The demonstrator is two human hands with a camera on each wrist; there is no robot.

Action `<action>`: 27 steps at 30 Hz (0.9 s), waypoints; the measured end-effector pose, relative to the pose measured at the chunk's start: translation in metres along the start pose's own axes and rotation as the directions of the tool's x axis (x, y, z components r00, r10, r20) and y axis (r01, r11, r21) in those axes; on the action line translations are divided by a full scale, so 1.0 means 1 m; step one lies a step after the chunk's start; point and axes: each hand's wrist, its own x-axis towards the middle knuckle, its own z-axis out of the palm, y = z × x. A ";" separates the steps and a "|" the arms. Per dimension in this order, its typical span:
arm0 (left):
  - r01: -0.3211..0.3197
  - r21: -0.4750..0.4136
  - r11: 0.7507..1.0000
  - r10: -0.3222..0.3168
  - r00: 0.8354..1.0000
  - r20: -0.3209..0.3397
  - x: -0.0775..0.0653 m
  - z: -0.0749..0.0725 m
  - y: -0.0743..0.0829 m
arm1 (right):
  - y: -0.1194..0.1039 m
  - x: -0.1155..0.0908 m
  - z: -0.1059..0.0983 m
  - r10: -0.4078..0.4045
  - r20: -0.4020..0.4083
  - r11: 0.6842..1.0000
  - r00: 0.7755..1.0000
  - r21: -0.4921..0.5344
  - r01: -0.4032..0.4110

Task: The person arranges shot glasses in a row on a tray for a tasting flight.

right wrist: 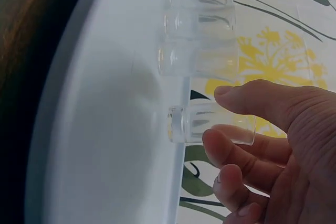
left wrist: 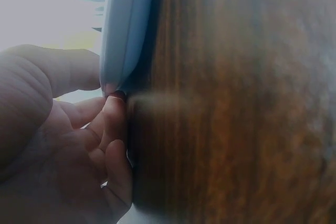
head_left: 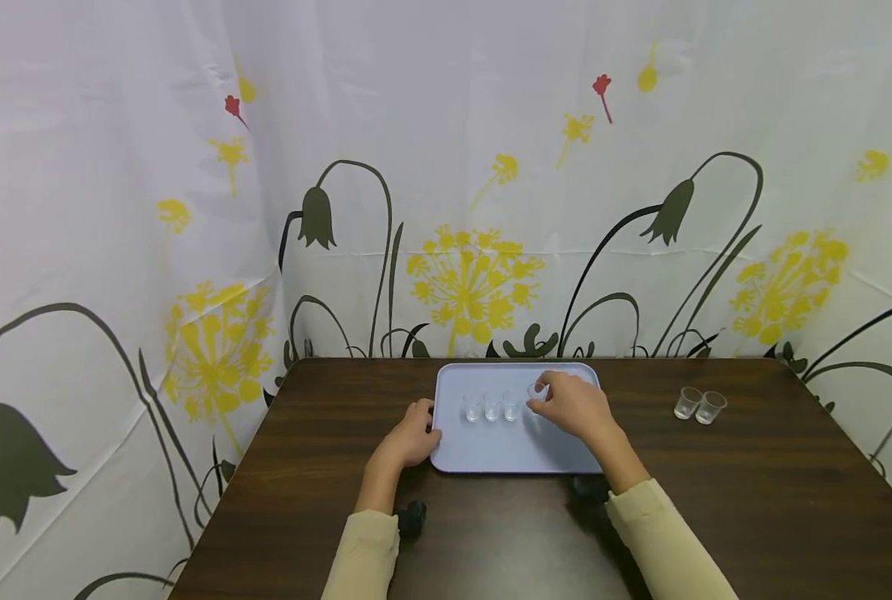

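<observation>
A pale blue rectangular tray [head_left: 483, 454] lies on the dark wooden table, with three clear shot glasses [head_left: 491, 408] upright in a row on it. My right hand [head_left: 575, 404] pinches another clear shot glass [right wrist: 212, 123] between thumb and fingers. That glass is upright over the tray, to the right of the row; whether its base touches the tray I cannot tell. At the tray's left edge, my left hand [head_left: 410, 433] grips the rim, with the thumb [left wrist: 73, 69] on the upper side and fingertips against the lower side.
Two more clear shot glasses, a left one [head_left: 688, 403] and a right one [head_left: 711, 407], stand close together on the table [head_left: 776, 467], right of the tray. Behind the table's far edge hangs a white curtain [head_left: 446, 125] printed with flowers.
</observation>
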 end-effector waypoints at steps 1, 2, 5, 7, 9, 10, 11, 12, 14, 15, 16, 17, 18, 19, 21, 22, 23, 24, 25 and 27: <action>0.004 0.000 1.000 -0.004 1.000 0.001 -0.004 -0.003 0.005 | -0.001 0.000 0.001 0.000 0.002 1.000 1.000 0.002 0.000; 0.010 -0.001 1.000 -0.010 1.000 0.003 -0.008 -0.005 0.009 | -0.002 0.001 0.001 0.002 0.005 1.000 1.000 0.005 -0.002; 0.009 -0.019 1.000 -0.009 1.000 0.007 -0.013 -0.008 0.013 | -0.003 0.002 0.002 0.005 0.014 1.000 1.000 0.016 -0.005; -0.008 -0.018 1.000 0.008 1.000 0.009 -0.010 -0.007 0.008 | -0.002 0.002 0.003 0.004 0.023 1.000 1.000 0.025 -0.005; -0.020 -0.013 1.000 0.020 1.000 0.013 -0.005 -0.005 0.002 | -0.001 0.002 0.004 -0.002 0.030 0.999 1.000 0.032 0.001; -0.024 -0.012 1.000 0.024 1.000 0.012 -0.003 -0.004 -0.002 | -0.001 0.003 0.005 -0.005 0.033 0.999 0.999 0.037 0.003; -0.028 -0.013 1.000 0.028 1.000 0.010 0.000 -0.002 -0.005 | -0.001 0.002 0.005 -0.006 0.035 0.999 0.999 0.043 0.004; -0.034 -0.007 0.999 0.034 0.999 0.010 0.002 -0.001 -0.007 | -0.001 0.002 0.006 -0.010 0.035 0.999 0.999 0.047 0.009; -0.031 -0.018 0.999 0.031 0.999 0.009 0.006 0.002 -0.011 | -0.001 0.002 0.006 -0.017 0.033 0.998 0.999 0.053 0.015; -0.034 -0.025 0.999 0.034 0.999 0.005 0.007 0.002 -0.012 | -0.001 0.002 0.006 -0.019 0.033 0.998 0.999 0.056 0.017; -0.036 -0.025 0.999 0.036 0.999 0.005 0.008 0.003 -0.013 | -0.001 0.001 0.006 -0.019 0.035 0.998 0.999 0.059 0.017; -0.040 -0.022 0.999 0.040 0.999 0.003 0.010 0.004 -0.014 | -0.002 0.001 0.005 -0.017 0.038 0.998 0.999 0.059 0.015; -0.041 -0.016 0.999 0.041 0.999 0.004 0.010 0.003 -0.014 | -0.002 0.001 0.005 -0.018 0.041 0.998 0.999 0.058 0.015; -0.038 -0.020 0.999 0.038 0.999 0.004 0.010 0.003 -0.014 | -0.002 0.001 0.005 -0.014 0.044 0.998 0.999 0.058 0.012; -0.034 -0.004 0.999 0.034 0.999 0.008 0.010 0.003 -0.013 | -0.002 0.000 0.005 -0.006 0.048 0.999 0.999 0.055 0.004; -0.033 -0.009 0.999 0.033 0.999 0.009 0.010 0.003 -0.013 | -0.002 0.000 0.006 -0.006 0.048 0.999 0.999 0.050 0.003; -0.031 -0.009 0.999 0.031 0.999 0.010 0.011 0.004 -0.014 | -0.003 0.000 0.006 -0.007 0.047 0.999 0.999 0.046 0.005; -0.028 -0.009 1.000 0.028 1.000 0.013 0.010 0.003 -0.012 | -0.003 -0.001 0.007 -0.008 0.047 0.999 0.999 0.043 0.006; -0.030 -0.010 1.000 0.030 0.999 0.013 0.010 0.004 -0.012 | -0.003 -0.001 0.007 -0.007 0.046 0.999 0.999 0.041 0.005; -0.033 -0.015 0.999 0.033 0.999 0.016 0.009 0.003 -0.011 | -0.003 -0.001 0.008 -0.007 0.047 0.999 0.999 0.032 0.006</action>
